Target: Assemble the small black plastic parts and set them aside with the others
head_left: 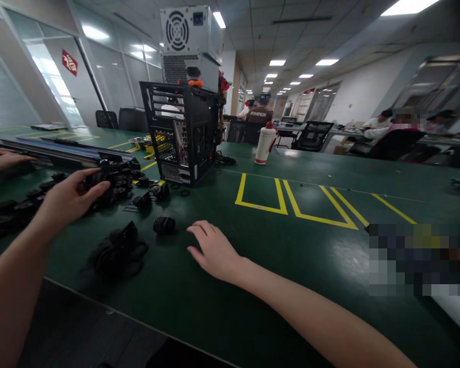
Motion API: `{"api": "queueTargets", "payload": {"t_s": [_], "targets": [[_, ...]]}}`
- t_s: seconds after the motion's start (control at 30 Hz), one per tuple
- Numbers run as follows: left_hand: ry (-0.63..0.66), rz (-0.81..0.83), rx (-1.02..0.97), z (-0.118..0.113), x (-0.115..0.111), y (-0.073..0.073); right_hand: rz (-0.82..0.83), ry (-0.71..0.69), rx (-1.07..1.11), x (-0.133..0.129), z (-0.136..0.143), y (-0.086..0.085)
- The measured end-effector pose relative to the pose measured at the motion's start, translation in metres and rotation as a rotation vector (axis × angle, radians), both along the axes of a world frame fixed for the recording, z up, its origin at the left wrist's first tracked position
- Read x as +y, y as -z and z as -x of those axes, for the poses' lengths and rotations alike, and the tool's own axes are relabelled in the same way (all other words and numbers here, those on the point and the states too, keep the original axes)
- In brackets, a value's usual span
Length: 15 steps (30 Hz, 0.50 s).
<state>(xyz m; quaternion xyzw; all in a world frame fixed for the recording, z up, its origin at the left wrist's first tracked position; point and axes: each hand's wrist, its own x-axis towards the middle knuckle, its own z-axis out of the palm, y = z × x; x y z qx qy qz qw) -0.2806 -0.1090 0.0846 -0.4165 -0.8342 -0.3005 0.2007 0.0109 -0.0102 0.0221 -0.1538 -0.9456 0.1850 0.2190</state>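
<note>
My left hand reaches into a heap of bundled black cables, its thumb and fingers closed around a dark cable bundle. The hand covers part of that bundle. Over the green tabletop, my right hand has its fingers apart and slightly bent, with nothing in them. Just left of its fingertips lies a small black coiled cable. Nearer the table's front edge is a larger loose black cable bundle. Two black plugs with prongs lie between the heap and the coil.
A black computer case stands behind the cables, with metal power supplies stacked on top. A white bottle stands to its right. Yellow tape marks the green table. Another person's hand is at far left.
</note>
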Motion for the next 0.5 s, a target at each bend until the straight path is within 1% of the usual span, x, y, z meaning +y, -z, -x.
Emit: {"api": "queueTargets", "payload": {"t_s": [0.03,0.1,0.13,0.17,0.2,0.27,0.33,0.37,0.43,0.5], "targets": [[0.071,-0.02,0.006,-0.017,0.004,-0.006,0.036,0.03,-0.01,0.004,-0.012,-0.001],[0.278,0.015,-0.056,-0.066,0.018,-0.012,0.13,0.116,-0.017,0.014,-0.036,-0.001],[0.416,0.037,-0.107,-0.095,0.027,-0.011,0.179,0.169,-0.013,0.019,-0.048,0.0],[0.546,0.082,-0.135,-0.126,0.038,-0.005,0.223,0.214,-0.01,0.024,-0.061,0.001],[0.655,0.105,-0.146,-0.156,0.049,0.003,0.261,0.261,0.007,0.028,-0.073,0.003],[0.847,0.191,-0.195,-0.212,0.072,0.026,0.326,0.319,0.037,0.036,-0.098,0.008],[0.97,0.269,-0.256,-0.256,0.093,0.053,0.341,0.385,0.05,0.041,-0.124,0.014],[1.012,0.298,-0.275,-0.273,0.102,0.066,0.338,0.425,0.045,0.043,-0.136,0.018],[1.035,0.327,-0.321,-0.298,0.115,0.085,0.333,0.499,0.042,0.044,-0.156,0.024],[1.039,0.328,-0.348,-0.31,0.12,0.093,0.339,0.536,0.06,0.044,-0.168,0.029]]}}
